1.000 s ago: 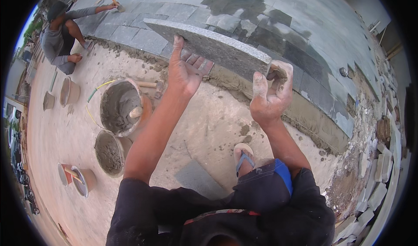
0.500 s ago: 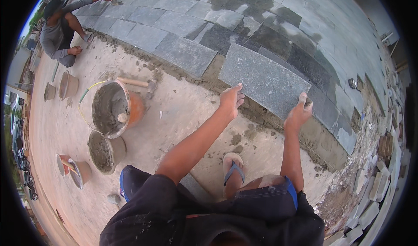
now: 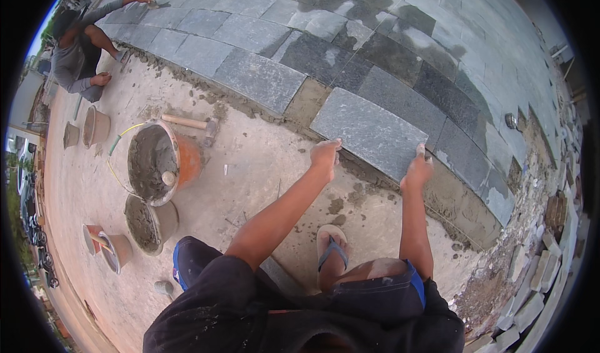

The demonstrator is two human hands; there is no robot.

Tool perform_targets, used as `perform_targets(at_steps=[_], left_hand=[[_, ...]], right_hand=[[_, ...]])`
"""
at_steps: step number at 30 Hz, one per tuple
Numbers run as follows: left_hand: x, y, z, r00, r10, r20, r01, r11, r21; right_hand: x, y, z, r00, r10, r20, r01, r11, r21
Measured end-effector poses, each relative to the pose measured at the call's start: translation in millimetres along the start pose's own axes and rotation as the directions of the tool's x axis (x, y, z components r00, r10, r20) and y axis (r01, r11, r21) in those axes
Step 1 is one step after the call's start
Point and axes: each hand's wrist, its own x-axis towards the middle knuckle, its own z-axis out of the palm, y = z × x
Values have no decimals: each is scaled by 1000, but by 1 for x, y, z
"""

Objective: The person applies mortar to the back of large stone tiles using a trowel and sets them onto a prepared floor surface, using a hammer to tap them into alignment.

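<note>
A grey rectangular stone tile [image 3: 369, 128] lies low over the mortar bed [image 3: 306, 103], along the front of the laid rows. My left hand [image 3: 325, 157] pinches its near long edge, fingers curled at the rim. At the tile's near right corner, my right hand [image 3: 417, 170] grips with the thumb on top. The undersides of both grips are hidden, and whether the tile touches the mortar all along cannot be told. Bare mortar shows at both ends of the tile. Behind it sits a darker laid tile [image 3: 400, 96].
To the left stand an orange bucket [image 3: 189, 159] of mortar, a second mortar bucket [image 3: 165, 220] and a hammer [image 3: 187, 122]. Smaller pails [image 3: 119, 253] are farther left. A co-worker [image 3: 78, 53] squats at the far left, holding an orange-handled tool. Rubble and stacked slabs [image 3: 540, 272] line the right.
The tile has come down and toward me, slightly left, with both hands on it. More of the laid tile behind it shows. The view has shifted slightly.
</note>
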Motion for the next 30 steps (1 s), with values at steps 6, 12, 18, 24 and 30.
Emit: perform_targets(at_steps=[6,12,18,24,30], left_hand=[[2,6,-4,999,31,-23,-31,999,9],[1,6,-7,1000,29,-8,-29,999,-20],[3,6,-15,999,37,-26,-37,999,7],[2,9,-11,997,55,-53,-51,996,75],[6,16,-17,995,68,-68,-64,996,57]], right_hand=[[-1,3,6,997,33,70,-33,999,-4],[5,11,8,1000,16,-14,-16,1000,-18],[-16,-12,11,992,100,74,-97,994,-47],[-7,-2,11,997,43,65,-42,999,-13],[-17,-18,22,986,119,114,-127,989,73]])
